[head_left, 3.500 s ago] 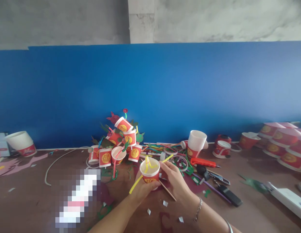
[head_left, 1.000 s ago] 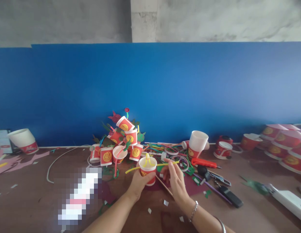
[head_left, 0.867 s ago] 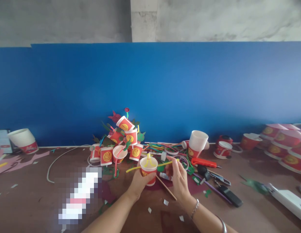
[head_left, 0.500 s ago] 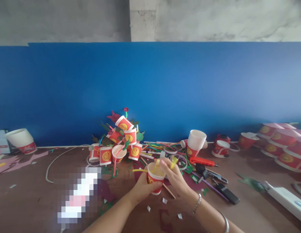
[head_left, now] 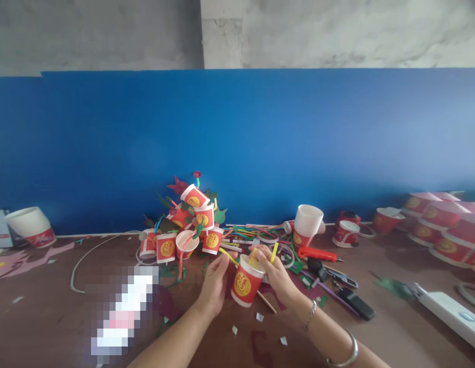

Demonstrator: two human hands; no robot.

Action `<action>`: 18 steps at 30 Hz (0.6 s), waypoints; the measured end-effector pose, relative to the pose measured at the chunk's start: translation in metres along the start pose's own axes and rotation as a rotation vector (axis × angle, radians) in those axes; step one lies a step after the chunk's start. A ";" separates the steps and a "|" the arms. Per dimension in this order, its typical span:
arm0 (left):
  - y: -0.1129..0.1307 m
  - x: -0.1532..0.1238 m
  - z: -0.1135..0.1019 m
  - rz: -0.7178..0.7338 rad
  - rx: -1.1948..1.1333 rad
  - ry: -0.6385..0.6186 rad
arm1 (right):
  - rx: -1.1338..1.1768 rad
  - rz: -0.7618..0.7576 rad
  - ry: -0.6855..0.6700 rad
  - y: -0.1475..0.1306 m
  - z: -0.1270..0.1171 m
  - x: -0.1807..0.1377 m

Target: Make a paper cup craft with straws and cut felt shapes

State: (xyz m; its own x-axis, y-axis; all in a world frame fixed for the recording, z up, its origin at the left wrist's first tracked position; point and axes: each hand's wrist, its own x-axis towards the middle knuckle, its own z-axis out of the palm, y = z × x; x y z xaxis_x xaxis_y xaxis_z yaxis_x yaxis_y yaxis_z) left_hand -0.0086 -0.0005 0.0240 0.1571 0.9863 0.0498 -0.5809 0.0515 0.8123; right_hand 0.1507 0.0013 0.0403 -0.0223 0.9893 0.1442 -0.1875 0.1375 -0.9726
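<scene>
A red and white paper cup (head_left: 247, 282) with a yellow emblem is tilted slightly in front of me. My right hand (head_left: 273, 271) grips it at the right side of the rim, fingers closed. Yellow straws come out of the cup's mouth: one straw (head_left: 274, 252) sticks up by my right fingers, and another yellow straw (head_left: 226, 255) slants out over the left rim. My left hand (head_left: 215, 283) is at the cup's left, with thumb and fingers closed around this left straw. Its palm is apart from the cup wall.
Behind stands a pile of decorated paper cups (head_left: 166, 247). Loose straws (head_left: 245, 232), stacked white cups (head_left: 308, 220), an orange cutter (head_left: 317, 254), keys (head_left: 356, 302) and a glue gun (head_left: 448, 312) lie to the right. Paper scraps (head_left: 259, 317) dot the brown table (head_left: 191, 332). A blue panel (head_left: 237, 143) rises behind.
My left hand has let go of the cup's side and moved left to the straw. The cup has tipped, its emblem now facing me, and my right hand has closed on its rim.
</scene>
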 end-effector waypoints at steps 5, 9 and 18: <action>0.007 -0.003 0.003 -0.173 -0.053 -0.052 | 0.045 0.089 -0.235 -0.010 0.008 -0.011; 0.010 -0.006 0.005 -0.214 -0.040 -0.127 | 0.075 0.098 -0.304 -0.012 0.011 -0.013; 0.007 -0.006 0.006 -0.251 0.009 -0.102 | -0.095 0.014 -0.214 0.006 0.006 -0.010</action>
State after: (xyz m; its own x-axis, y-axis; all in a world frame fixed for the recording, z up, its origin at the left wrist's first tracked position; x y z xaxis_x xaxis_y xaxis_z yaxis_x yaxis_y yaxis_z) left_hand -0.0086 -0.0071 0.0325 0.3749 0.9221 -0.0960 -0.5071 0.2906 0.8114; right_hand 0.1435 -0.0083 0.0338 -0.2336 0.9598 0.1556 -0.0929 0.1373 -0.9862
